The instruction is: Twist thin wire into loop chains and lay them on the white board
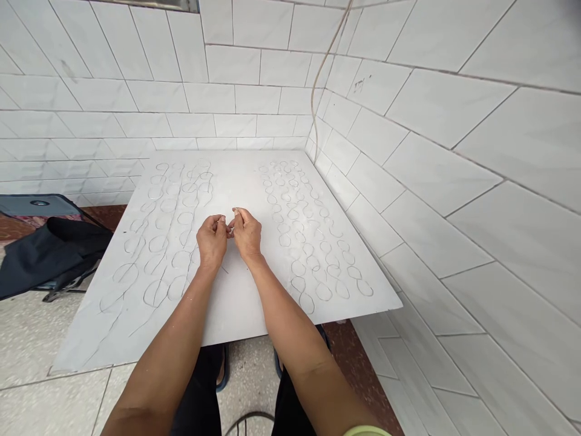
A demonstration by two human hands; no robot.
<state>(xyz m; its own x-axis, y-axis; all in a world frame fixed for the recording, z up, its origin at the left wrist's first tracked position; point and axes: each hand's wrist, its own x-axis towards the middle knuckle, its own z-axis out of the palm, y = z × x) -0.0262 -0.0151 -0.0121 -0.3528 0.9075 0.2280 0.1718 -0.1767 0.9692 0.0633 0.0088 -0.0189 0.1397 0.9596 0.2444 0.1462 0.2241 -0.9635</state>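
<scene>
My left hand (212, 241) and my right hand (247, 235) meet over the middle of a white board (236, 175). Both are closed in a pinch, fingertips nearly touching, on what looks like a thin wire; most of it is hidden by the fingers. A short dark strand (225, 270) shows just below the hands. To the right lie rows of thin rings (323, 293) that look like bent wire. On the left are larger rings (126, 273), with long thin strands (108, 332) running across them.
White tiled walls (454, 242) border the board at the back and right. A pale cable (313, 97) hangs in the corner. At left stands a folding chair (36, 204) with dark cloth (54, 254) over it. My feet are under the board's front edge.
</scene>
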